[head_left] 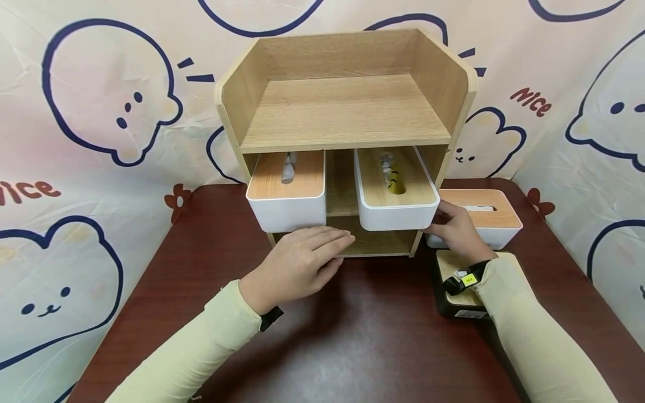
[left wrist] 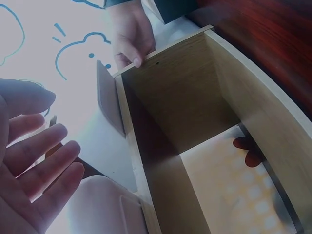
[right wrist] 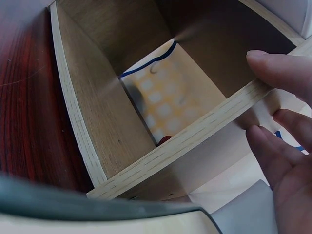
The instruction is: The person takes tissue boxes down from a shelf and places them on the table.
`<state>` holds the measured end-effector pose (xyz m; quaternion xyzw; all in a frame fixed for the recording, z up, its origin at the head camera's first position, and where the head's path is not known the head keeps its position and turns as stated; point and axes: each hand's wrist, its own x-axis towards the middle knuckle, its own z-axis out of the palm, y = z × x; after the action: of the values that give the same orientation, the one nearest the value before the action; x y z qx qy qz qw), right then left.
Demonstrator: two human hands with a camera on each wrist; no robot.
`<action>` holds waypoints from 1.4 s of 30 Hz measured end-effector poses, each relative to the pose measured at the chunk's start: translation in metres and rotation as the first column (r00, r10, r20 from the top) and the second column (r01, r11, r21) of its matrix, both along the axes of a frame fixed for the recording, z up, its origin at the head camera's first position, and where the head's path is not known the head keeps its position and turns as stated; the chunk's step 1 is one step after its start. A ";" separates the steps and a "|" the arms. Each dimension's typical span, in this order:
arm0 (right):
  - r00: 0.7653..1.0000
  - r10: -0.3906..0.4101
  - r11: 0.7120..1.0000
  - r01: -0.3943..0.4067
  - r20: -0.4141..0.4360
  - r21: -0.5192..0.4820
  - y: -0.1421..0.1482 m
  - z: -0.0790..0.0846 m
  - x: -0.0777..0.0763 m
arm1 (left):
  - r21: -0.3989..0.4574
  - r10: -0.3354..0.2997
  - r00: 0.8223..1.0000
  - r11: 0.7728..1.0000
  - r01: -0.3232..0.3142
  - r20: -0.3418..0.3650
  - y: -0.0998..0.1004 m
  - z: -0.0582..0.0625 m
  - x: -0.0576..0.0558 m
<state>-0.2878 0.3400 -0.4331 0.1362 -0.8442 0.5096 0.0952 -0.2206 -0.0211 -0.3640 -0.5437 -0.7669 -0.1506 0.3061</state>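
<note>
Cartoon-printed cloth (head_left: pixel 30 140) backs a dark red table (head_left: pixel 383 347) in the head view. Judging by how things stand, the job looks about half done: in the wooden shelf (head_left: pixel 342 112), the left box (head_left: pixel 287 214) and right box (head_left: pixel 400 217) are partway in, both jutting out in front, while a third box (head_left: pixel 496 236) and the black box (head_left: pixel 445 305) stand outside on the table.

From the left wrist, the left hand (head_left: pixel 297 263) shows straight, spread fingers and holds nothing.

From the right wrist, the right hand (head_left: pixel 458 229) pinches the shelf's side edge between thumb and fingers.
</note>
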 end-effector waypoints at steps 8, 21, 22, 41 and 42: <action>1.000 0.006 1.000 -0.006 0.025 0.010 0.000 0.001 -0.001 | 0.106 0.010 1.000 0.994 -0.013 0.025 0.002 -0.001 0.001; 1.000 0.002 1.000 -0.002 -0.008 -0.004 0.002 -0.001 -0.001 | 0.158 -0.017 1.000 0.987 0.017 -0.001 0.019 0.005 -0.002; 1.000 0.004 1.000 -0.004 -0.008 -0.004 0.002 -0.001 -0.001 | 0.159 -0.018 1.000 0.987 0.018 -0.002 0.020 0.006 -0.002; 1.000 0.010 0.999 -0.010 -0.001 -0.042 0.000 0.002 0.001 | 0.140 -0.049 0.997 0.988 0.057 -0.060 0.036 0.015 -0.009; 1.000 0.011 0.999 -0.011 -0.001 -0.042 0.000 0.002 0.001 | 0.139 -0.048 0.997 0.989 0.056 -0.060 0.036 0.015 -0.009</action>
<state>-0.2872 0.3398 -0.4315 0.1391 -0.8326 0.5275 0.0956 -0.2296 0.0154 -0.3485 -0.5445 -0.7310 -0.1965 0.3612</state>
